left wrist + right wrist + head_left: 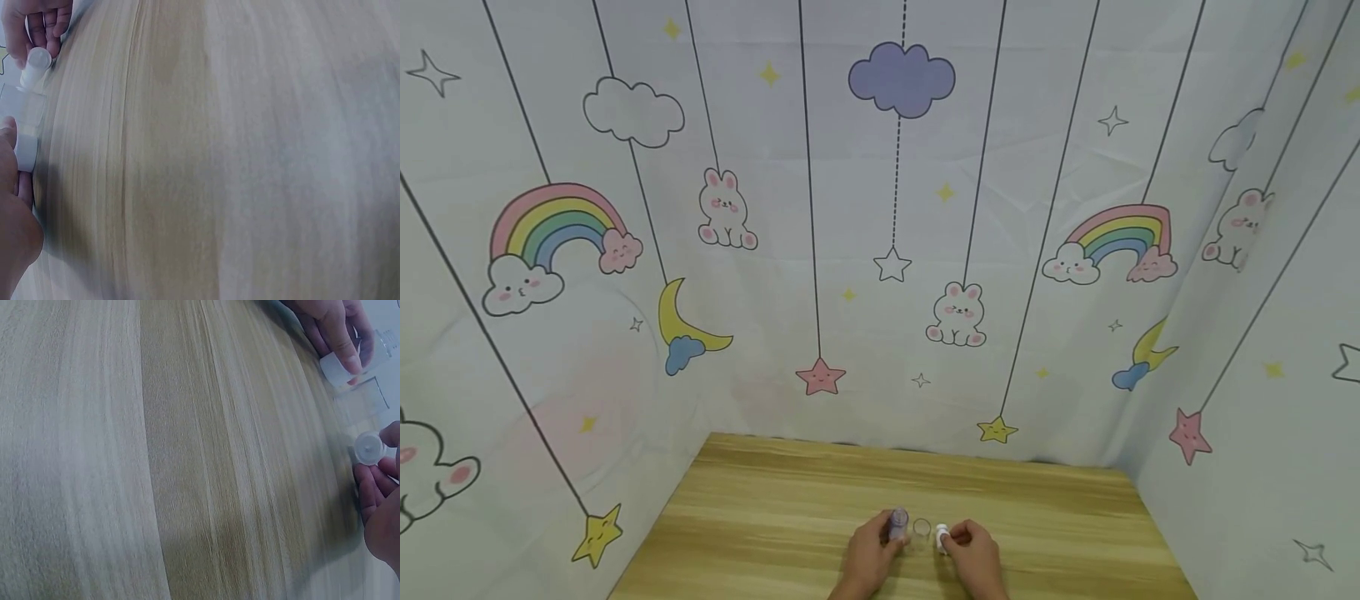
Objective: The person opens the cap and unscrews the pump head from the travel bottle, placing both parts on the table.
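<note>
Near the front of the table, my left hand grips a small clear, purple-tinted bottle between thumb and fingers. A white end part of this bottle shows in the right wrist view, close to the table. My right hand pinches a small white bottle-like piece, whose round end faces the right wrist camera. Between the two hands stands a clear, thin-walled cylinder like a bottle's overcap, its round rim facing up. The left wrist view catches this clear cylinder at its left edge.
The wood-grain table extends beyond both hands. White fabric walls printed with rainbows, rabbits, stars and clouds enclose its back and sides. The table's back edge lies well beyond the hands.
</note>
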Tool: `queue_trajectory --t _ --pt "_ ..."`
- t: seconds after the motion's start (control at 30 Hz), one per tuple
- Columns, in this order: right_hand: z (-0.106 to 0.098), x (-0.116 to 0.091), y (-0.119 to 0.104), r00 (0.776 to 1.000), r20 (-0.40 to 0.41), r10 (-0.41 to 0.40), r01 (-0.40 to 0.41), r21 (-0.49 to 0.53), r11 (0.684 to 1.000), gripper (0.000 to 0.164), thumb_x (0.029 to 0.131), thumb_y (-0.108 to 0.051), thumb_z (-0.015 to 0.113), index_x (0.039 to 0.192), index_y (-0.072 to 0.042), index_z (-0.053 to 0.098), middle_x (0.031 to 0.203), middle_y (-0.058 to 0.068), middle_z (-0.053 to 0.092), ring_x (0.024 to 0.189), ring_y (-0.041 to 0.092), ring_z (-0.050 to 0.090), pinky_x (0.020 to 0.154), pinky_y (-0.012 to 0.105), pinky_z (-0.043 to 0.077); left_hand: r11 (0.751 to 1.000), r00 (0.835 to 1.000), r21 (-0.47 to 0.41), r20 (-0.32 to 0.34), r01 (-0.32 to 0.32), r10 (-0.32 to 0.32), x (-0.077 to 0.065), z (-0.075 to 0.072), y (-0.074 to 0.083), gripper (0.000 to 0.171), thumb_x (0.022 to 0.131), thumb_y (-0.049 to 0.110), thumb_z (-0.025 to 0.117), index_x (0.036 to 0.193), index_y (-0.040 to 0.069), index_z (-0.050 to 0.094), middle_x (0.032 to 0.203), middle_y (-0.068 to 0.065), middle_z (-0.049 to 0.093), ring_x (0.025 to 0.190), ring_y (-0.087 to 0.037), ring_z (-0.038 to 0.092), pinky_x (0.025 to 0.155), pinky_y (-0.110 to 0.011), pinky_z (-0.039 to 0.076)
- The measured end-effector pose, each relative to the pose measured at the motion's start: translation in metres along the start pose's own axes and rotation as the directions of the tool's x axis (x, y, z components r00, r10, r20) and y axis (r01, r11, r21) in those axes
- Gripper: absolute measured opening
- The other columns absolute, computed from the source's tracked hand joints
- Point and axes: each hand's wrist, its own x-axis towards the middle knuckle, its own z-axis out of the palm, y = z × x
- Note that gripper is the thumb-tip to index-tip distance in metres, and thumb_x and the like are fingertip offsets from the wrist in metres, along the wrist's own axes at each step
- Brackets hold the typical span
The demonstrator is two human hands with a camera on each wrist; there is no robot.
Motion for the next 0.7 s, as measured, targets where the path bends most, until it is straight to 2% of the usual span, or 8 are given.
queue_trajectory --t 0.23,0.7 --pt "0.0024 0.0024 0.0013 1.000 0.007 0.015 -0.015 -0.028 1.000 0.018 0.088 -0.016 0.084 0.084 -0.009 0.068 0.076 -0.002 0.066 0.072 0.013 0.060 0.065 0.030 0.051 0.997 1.000 -0.075 0.028 0.013 -0.011 0.0005 -0.0036 0.0042 0.036 0.093 0.023 0.082 0.125 0.009 0.072 0.119 -0.012 0.077 0.110 -0.028 0.074 0.090 -0.041 0.062" --pt "0.0080 0.0006 -0.0005 0.999 -0.025 -0.019 0.018 -0.062 0.998 0.019 0.086 -0.013 0.083 0.083 -0.009 0.064 0.077 -0.002 0.064 0.072 0.013 0.058 0.063 0.028 0.049 0.995 1.000 -0.096 0.023 0.012 -0.010 0.0008 -0.0031 0.0043 0.036 0.091 0.020 0.084 0.123 0.008 0.072 0.119 -0.014 0.077 0.109 -0.031 0.075 0.088 -0.040 0.063"
